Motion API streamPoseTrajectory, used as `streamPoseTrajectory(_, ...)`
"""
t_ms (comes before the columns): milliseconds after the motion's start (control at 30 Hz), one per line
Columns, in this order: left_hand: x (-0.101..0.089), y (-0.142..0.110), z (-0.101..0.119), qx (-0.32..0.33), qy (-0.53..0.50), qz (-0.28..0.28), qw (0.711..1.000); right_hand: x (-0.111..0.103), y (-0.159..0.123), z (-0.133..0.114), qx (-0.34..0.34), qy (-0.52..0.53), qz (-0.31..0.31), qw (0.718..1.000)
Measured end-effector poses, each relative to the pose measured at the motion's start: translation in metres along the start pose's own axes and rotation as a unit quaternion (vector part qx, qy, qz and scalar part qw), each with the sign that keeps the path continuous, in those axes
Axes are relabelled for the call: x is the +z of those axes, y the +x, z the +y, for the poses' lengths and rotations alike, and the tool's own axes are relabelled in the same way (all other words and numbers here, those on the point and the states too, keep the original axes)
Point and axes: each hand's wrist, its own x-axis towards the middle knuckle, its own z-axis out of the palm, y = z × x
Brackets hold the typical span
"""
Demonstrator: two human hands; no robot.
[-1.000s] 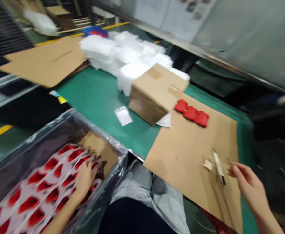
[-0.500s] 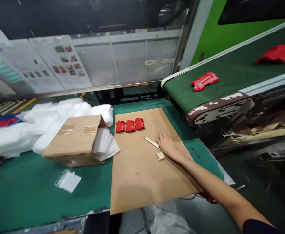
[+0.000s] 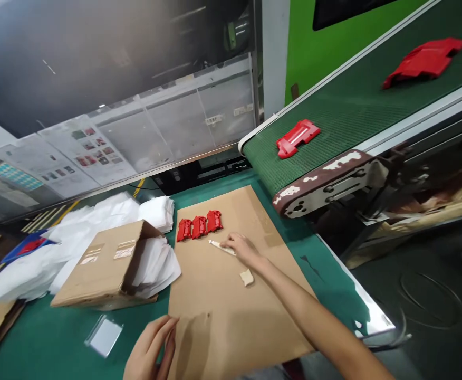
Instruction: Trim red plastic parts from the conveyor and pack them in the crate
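Left hand has come into view at the bottom edge since the last frame, and right hand has drawn away from the small cardboard scrap. R hand's fingers lie together over the end of a slim pale cutter; can't tell if they're clamped on it. Cutter lies on a big cardboard sheet, just below 3 red moulded parts set side by side. L hand is open, fingers apart, at the sheet's near edge, w/ no clear grip on it.

Left of the sheet, an open cardboard box sits on its side, white foam sheets spilling from it, w/ more foam behind. Small clear plastic bag lies on the green-matted surface near L hand. To the right, a green conveyor belt carries 2 red parts, well apart. Printed charts hang on the panel behind.
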Motion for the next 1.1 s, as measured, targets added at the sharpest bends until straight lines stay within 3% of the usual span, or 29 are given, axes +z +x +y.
streamPoseTrajectory(133,0.035,0.090,0.034,0.061,-0.046,0.017,0.997,-0.007,0.004,0.004,-0.047,0.039,-0.011,0.998)
streamPoseTrajectory(267,0.069,0.189,0.050,0.106,-0.120,0.043,0.986,-0.009,0.009,0.007,-0.065,0.042,-0.005,0.997)
streamPoseTrajectory(400,0.104,0.306,0.069,0.014,-0.256,0.073,0.964,-0.006,0.013,0.007,-0.063,0.028,-0.008,0.998)
streamPoseTrajectory(467,0.122,0.360,0.083,-0.043,-0.306,0.059,0.949,-0.005,0.016,0.006,-0.059,0.019,-0.011,0.998)
streamPoseTrajectory(533,0.139,0.401,0.095,-0.072,-0.316,0.025,0.946,-0.005,0.017,0.005,-0.055,0.009,-0.011,0.998)
streamPoseTrajectory(600,0.151,0.425,0.103,-0.077,-0.323,-0.023,0.943,-0.005,0.018,0.004,-0.052,-0.001,-0.009,0.999)
streamPoseTrajectory(700,0.157,0.433,0.104,-0.067,-0.328,-0.040,0.941,-0.007,0.018,0.003,-0.047,-0.013,-0.007,0.999)
streamPoseTrajectory(833,0.143,0.405,0.091,-0.065,-0.300,0.006,0.952,-0.006,0.017,-0.001,-0.032,-0.025,0.009,0.999)
streamPoseTrajectory(933,0.121,0.368,0.074,-0.028,-0.230,0.074,0.970,-0.004,0.016,-0.006,-0.012,-0.036,0.028,0.999)
streamPoseTrajectory(1000,0.102,0.337,0.057,0.054,-0.136,0.130,0.981,-0.002,0.016,-0.008,-0.003,-0.050,0.031,0.998)
streamPoseTrajectory(1100,0.072,0.279,0.031,0.165,-0.010,0.189,0.968,0.003,0.013,-0.011,-0.003,-0.076,0.027,0.997)
